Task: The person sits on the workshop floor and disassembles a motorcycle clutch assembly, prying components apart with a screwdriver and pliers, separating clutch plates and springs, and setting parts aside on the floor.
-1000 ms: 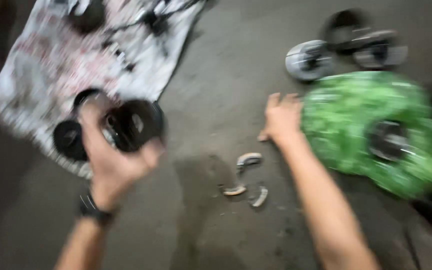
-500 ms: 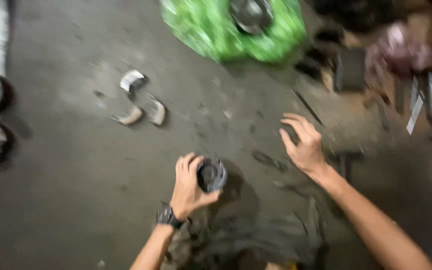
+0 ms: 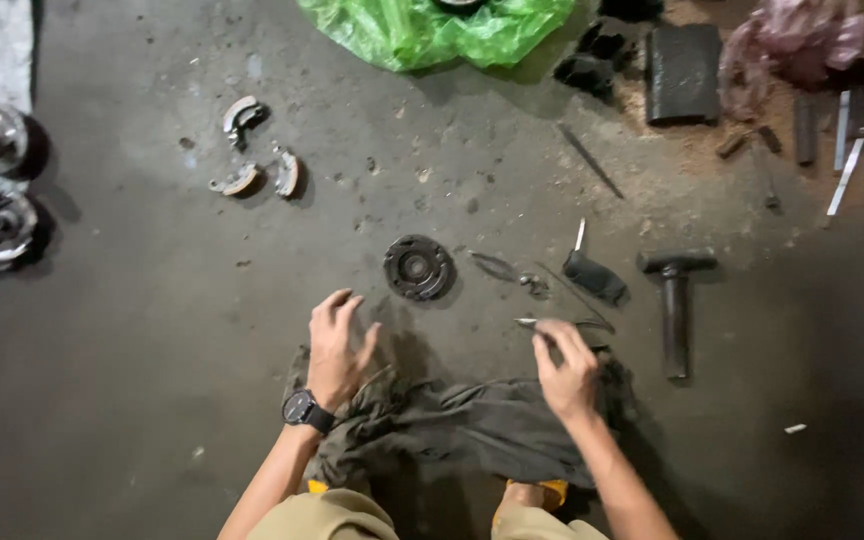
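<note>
A single head-worn camera looks almost straight down at a dark concrete floor from the height of a crouching person. The person's own forearms enter from the bottom edge, close to the lens. The view faces forward, away from the body, reaching a green plastic bag at the top edge. No second view exists to overlap with it.

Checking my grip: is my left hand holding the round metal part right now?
No: the left hand is open, and the round metal part lies apart on the floor.
</note>
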